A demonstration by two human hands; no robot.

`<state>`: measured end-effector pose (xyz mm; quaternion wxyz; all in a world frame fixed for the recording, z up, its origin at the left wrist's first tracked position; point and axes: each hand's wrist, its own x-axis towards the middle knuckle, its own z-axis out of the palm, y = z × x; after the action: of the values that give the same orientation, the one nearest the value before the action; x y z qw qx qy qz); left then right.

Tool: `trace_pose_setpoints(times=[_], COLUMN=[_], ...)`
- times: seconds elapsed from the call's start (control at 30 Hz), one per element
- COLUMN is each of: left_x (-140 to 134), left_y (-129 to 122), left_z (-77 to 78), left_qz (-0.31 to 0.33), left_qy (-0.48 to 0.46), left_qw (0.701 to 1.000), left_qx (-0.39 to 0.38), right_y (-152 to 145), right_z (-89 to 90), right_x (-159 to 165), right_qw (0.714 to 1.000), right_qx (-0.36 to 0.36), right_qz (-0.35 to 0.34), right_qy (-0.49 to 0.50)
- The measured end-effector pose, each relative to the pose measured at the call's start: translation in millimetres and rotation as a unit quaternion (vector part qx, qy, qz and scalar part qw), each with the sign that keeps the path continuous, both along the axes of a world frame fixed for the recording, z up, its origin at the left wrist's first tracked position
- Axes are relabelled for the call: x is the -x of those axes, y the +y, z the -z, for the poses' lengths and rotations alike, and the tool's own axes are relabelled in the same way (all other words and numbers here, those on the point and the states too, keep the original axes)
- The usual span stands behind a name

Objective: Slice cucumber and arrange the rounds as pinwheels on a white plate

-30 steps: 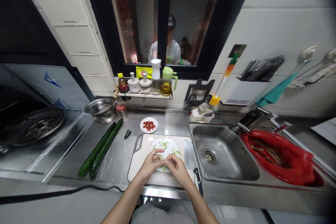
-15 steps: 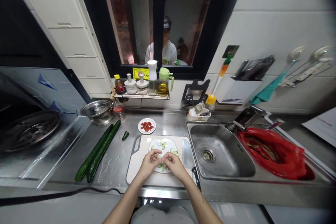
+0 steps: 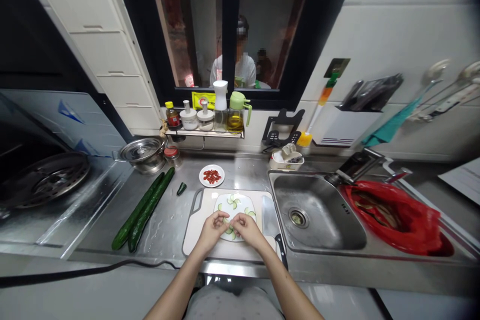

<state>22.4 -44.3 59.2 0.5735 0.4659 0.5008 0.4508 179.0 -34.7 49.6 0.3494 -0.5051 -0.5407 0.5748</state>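
Steel ctr [image 3: 165, 225] | wht plate [image 3: 245, 201]: cuke slices [image 3: 235, 205] | sm dish [image 3: 201, 176]: red bits [image 3: 212, 176]

kitchen | steel sink [image 3: 326, 227] | lidded pot [image 3: 145, 155] | seasoning jars [image 3: 189, 120] | oil jug [image 3: 236, 115]

The left hand [image 3: 214, 228] and the right hand [image 3: 246, 228] cover part of the white plate [image 3: 242, 206]; whether their fingers [image 3: 220, 215] hold something is too small to tell. The right edge cuts off a white sheet [image 3: 465, 178].
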Motion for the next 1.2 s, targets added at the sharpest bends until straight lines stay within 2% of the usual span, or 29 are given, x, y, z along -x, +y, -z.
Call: trace_pose_setpoints(times=[0.13, 0.27, 0.4, 0.53, 0.67, 0.87, 1.2], left_x=[4.2, 10.2, 17.0, 21.8, 22.5, 17.8, 17.3], left_y=[2.9, 13.5, 27.7, 38.4, 46.4, 54.3, 55.7], left_z=[15.1, 29.0, 39.8, 48.4, 49.0, 40.4, 43.2], left_qz=[-0.019, -0.042, -0.056, -0.060, -0.056, -0.045, -0.011], left_qy=[0.013, 0.064, 0.158, 0.268, 0.357, 0.443, 0.511], left_qw=[1.000, 0.997, 0.986, 0.961, 0.932, 0.893, 0.858], left_qx=[0.008, 0.007, 0.005, 0.013, 0.041, 0.061, 0.042], right_y=[7.7, 24.1, 41.7, 54.8, 64.9, 73.7, 76.4], right_z=[9.5, 8.6, 3.6, 7.5, 18.2, 30.4, 40.9], right_x=[-2.2, -1.8, 5.3, 17.0, 27.0, 33.5, 42.4], right_qw=[0.997, 0.978, 0.950, 0.929, 0.907, 0.878, 0.861], right_qx=[-0.028, -0.089, -0.119, -0.136, -0.138, -0.136, -0.124], right_qz=[-0.015, -0.029, -0.061, -0.080, -0.096, -0.116, -0.131], right_qy=[-0.072, -0.187, -0.281, -0.336, -0.387, -0.443, -0.476])
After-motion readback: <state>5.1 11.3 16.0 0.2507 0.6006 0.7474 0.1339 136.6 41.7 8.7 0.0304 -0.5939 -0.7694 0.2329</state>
